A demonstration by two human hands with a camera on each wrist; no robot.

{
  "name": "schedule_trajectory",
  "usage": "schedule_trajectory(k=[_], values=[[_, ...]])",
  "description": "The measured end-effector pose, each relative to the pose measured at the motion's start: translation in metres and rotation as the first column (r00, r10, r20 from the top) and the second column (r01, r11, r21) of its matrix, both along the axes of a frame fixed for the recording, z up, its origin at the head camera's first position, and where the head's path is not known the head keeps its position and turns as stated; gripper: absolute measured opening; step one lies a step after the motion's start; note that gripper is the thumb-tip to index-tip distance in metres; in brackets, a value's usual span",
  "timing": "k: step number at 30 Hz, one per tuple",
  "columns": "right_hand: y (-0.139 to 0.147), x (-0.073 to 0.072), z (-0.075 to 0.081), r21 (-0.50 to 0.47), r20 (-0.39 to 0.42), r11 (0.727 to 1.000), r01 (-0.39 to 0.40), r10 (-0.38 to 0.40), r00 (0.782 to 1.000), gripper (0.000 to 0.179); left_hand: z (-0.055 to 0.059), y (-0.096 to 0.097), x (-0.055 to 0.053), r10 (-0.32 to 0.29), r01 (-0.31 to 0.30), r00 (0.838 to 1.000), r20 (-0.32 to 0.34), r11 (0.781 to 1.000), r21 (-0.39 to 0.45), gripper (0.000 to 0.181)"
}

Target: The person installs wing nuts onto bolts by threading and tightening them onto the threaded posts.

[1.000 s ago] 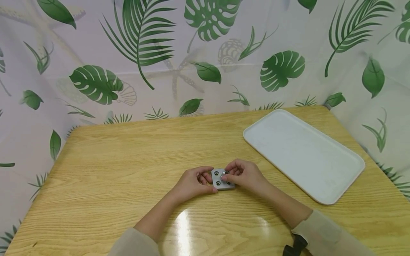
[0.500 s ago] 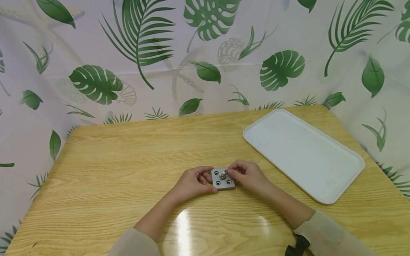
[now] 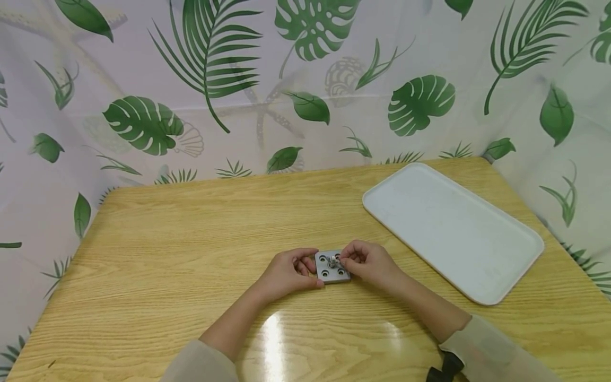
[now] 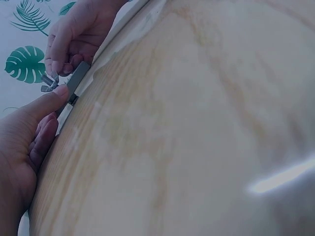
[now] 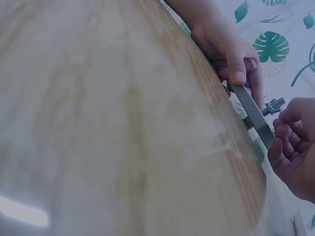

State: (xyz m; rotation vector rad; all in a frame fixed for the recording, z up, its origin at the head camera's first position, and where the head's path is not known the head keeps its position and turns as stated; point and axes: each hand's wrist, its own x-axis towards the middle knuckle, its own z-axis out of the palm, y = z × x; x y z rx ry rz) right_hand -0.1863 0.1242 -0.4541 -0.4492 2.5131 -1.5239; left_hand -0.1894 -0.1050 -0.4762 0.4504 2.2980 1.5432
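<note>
A square grey metal plate with round holes near its corners lies at mid-table. From its centre rises a metal wing nut on a threaded stud; its wings show in the left wrist view as well. My left hand grips the plate's left side, thumb at the near corner and a finger at the far one. At the right, my right hand has thumb and forefinger pinched at one wing, the other fingers curled. The right wrist view shows the plate edge-on, with short feet beneath.
A white rectangular tray lies at an angle on the right of the wooden table. A leaf-printed cloth hangs behind the table and down its sides. A black strap piece hangs by the right sleeve.
My right thumb has drawn back from over the wing nut to its right side, and the wings have turned. The left hand and the plate have stayed in place.
</note>
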Motion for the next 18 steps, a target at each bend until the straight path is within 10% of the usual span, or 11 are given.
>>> schedule_trajectory(k=[18], values=[[-0.0051,-0.0019,0.0015,0.085,0.057,0.993,0.084,-0.09,0.994,0.03,0.0018,-0.0002,0.0015,0.0,0.0,1.0,0.018,1.0,0.005,0.068]])
